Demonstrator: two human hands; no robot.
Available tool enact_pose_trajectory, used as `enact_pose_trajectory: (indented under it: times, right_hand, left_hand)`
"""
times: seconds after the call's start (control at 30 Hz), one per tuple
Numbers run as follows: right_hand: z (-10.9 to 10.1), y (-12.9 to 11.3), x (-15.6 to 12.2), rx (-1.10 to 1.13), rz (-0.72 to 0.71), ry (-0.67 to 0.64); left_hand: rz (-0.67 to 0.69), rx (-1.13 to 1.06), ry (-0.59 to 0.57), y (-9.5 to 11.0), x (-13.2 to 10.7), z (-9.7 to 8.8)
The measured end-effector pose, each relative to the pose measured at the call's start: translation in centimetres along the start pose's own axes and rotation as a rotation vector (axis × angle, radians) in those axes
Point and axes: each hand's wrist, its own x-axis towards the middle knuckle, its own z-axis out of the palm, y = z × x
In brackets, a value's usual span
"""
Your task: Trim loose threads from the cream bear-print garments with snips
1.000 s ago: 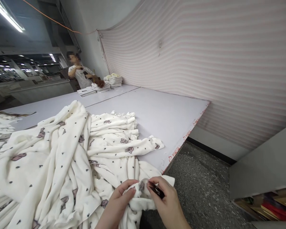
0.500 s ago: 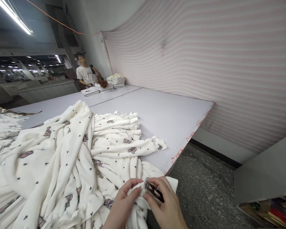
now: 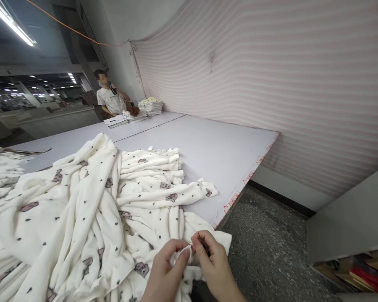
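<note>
A heap of white plush garments (image 3: 94, 209) with small dark marks and mauve animal prints lies across the near side of the table. At its front right edge, my left hand (image 3: 167, 268) pinches a bit of white fabric between thumb and fingers. Close against it, my right hand (image 3: 212, 262) is closed, its fingertips meeting the same bit of fabric. Tucked in that hand is a small dark tool (image 3: 204, 245), which looks like thread snips; the fingers hide most of it.
The pale table (image 3: 208, 147) stretches to a striped cloth (image 3: 255, 75) hung along the wall. Folded stacks (image 3: 153, 107) stand at the far end beside a person (image 3: 110, 98) holding a dark object. A low shelf (image 3: 359, 268) is at the lower right, past the floor (image 3: 271, 235).
My right hand has turned so the dark tool is now mostly covered, and its fingertips have closed on the fabric. My left hand keeps its pinch. The view has shifted slightly.
</note>
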Motion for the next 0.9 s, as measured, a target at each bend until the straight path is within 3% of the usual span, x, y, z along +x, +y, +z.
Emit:
enact_pose_trajectory:
  times: [0.1,0.23,0.53,0.9]
  right_hand:
    - [-1.2,-0.3,-0.2,0.060,0.007,-0.036]
    - [-2.4,-0.9,-0.4,-0.073,-0.010,-0.104]
    - [-2.5,-1.3,0.0,-0.048,0.052,-0.113]
    - [-3.1,-0.9,-0.2,-0.107,0.048,-0.107]
  left_hand:
    - [-0.056,-0.081,0.045,0.4,0.1,0.1]
    - [-0.060,-0.119,0.036,0.4,0.2,0.5]
    - [-0.064,-0.065,-0.079,1.5,0.2,0.5]
    - [-0.074,0.019,-0.108,1.7,0.6,0.9]
